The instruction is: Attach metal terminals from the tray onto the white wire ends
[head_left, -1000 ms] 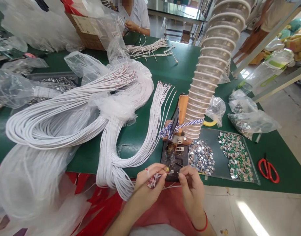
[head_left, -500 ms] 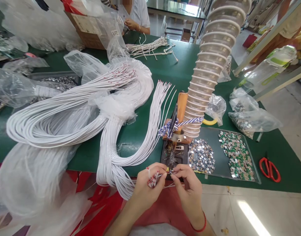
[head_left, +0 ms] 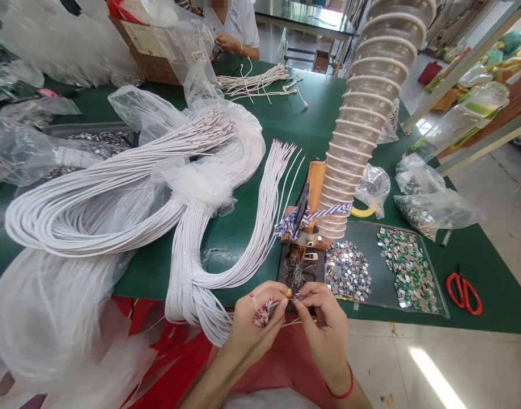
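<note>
Pinching a small bundle of red-marked white wires [head_left: 263,313], the left hand [head_left: 258,324] sits just in front of the dark base of a hand press [head_left: 301,267], its grip closed firmly around the bundle. The right hand [head_left: 322,335], with a red cord bracelet [head_left: 343,392] on its wrist, is just beside it, also in front of the press. Its thumb and forefinger are pressed together at the wire ends; whatever lies between them is too small to tell.

Left of the press, long white cables [head_left: 226,255] lie in big loops on the green bench [head_left: 311,113], with clear plastic bags [head_left: 196,182] among them. Right of the press, a dark tray [head_left: 371,238] holds a pile of silver clips [head_left: 348,270] and a pile of green-and-silver clips [head_left: 407,270]. Farther right are red-handled scissors [head_left: 463,294]. A ribbed clear hose [head_left: 371,108] ends just beside the press, tied to it with twisted blue-and-white cord [head_left: 314,218]. Beyond the press, at the far side of the bench, a co-worker in a white sleeve [head_left: 243,25] handles something near a smaller bunch of white wires [head_left: 256,82].
</note>
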Available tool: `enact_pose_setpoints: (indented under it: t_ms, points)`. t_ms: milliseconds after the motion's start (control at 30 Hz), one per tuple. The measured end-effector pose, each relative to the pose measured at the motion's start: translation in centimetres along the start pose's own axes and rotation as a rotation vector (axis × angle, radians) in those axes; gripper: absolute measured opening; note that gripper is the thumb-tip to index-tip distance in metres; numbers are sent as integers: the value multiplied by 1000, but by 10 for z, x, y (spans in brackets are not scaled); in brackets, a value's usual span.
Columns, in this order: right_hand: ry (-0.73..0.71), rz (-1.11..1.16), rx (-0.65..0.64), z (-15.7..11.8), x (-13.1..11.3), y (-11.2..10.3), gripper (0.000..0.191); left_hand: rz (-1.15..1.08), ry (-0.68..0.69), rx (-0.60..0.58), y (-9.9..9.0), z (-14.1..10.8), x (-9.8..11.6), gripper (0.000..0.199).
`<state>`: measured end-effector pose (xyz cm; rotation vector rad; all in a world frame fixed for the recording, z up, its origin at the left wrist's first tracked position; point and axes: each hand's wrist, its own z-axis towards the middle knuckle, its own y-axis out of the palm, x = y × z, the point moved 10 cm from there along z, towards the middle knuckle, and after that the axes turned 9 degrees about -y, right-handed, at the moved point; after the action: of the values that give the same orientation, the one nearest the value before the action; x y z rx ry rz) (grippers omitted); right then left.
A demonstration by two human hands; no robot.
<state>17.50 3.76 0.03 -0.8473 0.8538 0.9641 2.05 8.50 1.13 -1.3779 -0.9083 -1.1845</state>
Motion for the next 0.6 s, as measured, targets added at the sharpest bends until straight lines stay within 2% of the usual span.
enact_pose_setpoints:
  t_ms: [233, 400, 600]
  points:
    - [41, -13, -6, -9, 9, -5, 15, 5, -42, 8, 1, -2, -9, 19]
    - [54, -65, -112, -12, 7, -2, 25, 19, -73, 15, 2, -1, -13, 19]
    - [98, -103, -95, -13, 17, -7, 26, 3, -116, -21, 6, 1, -18, 19]
